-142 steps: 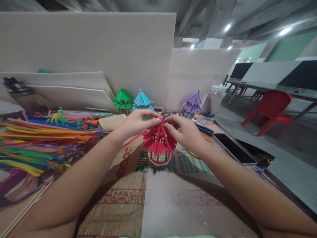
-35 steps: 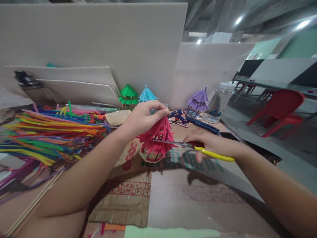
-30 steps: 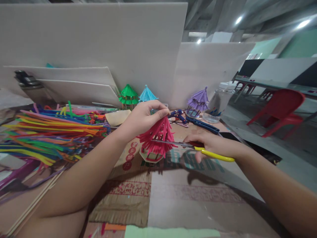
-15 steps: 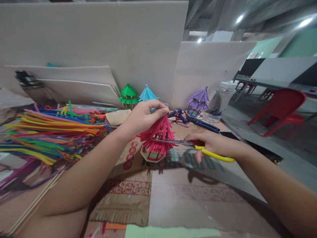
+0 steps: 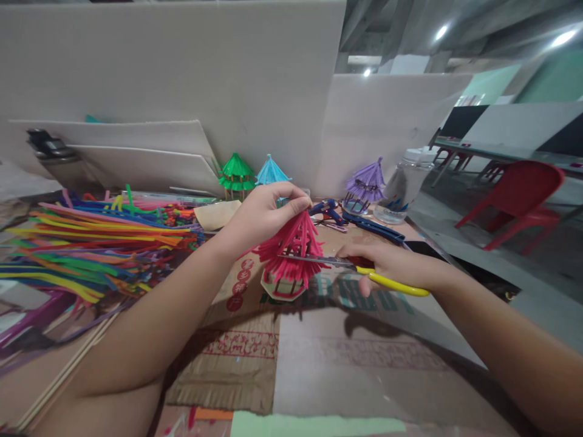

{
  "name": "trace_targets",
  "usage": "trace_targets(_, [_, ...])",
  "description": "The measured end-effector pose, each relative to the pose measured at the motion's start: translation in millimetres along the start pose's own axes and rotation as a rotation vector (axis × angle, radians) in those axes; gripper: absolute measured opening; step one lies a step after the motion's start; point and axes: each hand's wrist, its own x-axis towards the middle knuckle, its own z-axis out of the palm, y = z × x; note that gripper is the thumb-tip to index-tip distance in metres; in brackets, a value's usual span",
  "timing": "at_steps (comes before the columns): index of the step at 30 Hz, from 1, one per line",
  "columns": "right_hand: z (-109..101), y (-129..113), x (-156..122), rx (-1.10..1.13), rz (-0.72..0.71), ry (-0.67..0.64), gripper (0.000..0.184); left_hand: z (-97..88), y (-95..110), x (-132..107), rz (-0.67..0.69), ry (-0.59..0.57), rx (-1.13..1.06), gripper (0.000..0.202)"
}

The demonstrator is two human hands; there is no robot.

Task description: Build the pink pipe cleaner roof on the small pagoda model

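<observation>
My left hand (image 5: pixel 272 209) pinches the tip of a small red pavilion (image 5: pixel 298 246) with two tiers of pipe-cleaner roof and a pale many-sided base (image 5: pixel 283 290). The model is held over a printed cardboard sheet (image 5: pixel 228 370). In my right hand (image 5: pixel 380 264) is a pair of scissors (image 5: pixel 396 284) with yellow handles; some fingers are hidden behind the handles. Its blades point left and lie across the front of the lower red roof tier. Whether the blades are apart is hard to make out.
Pipe cleaners (image 5: pixel 104 243) of many colours are heaped at the left, near thin wooden sticks (image 5: pixel 68 370). Behind stand a green pavilion (image 5: pixel 237 174), a blue one (image 5: pixel 270 170) and a purple one (image 5: pixel 365 182). A glue gun (image 5: pixel 328 209) and a clear jar (image 5: pixel 403 188) are at the back right.
The red pavilion has turned or shifted slightly to the right under my left hand. My right hand and the scissors have moved only a little.
</observation>
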Motion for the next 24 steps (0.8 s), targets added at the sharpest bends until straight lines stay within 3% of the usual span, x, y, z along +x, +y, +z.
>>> trace_targets(5, [-0.6, 1.7, 0.9, 0.052, -0.012, -0.030, 0.028, -0.1, 0.4, 0.0, 0.014, -0.005, 0.006, 0.031])
trace_targets(10, [-1.5, 2.8, 1.7, -0.009, -0.046, -0.005, 0.038, 0.3, -0.5, 0.5, 0.008, -0.007, 0.011, 0.031])
trace_targets(24, [-1.8, 0.7, -1.9, 0.092, -0.092, -0.050, 0.037, 0.2, 0.2, 0.3, 0.039, -0.021, 0.030, 0.029])
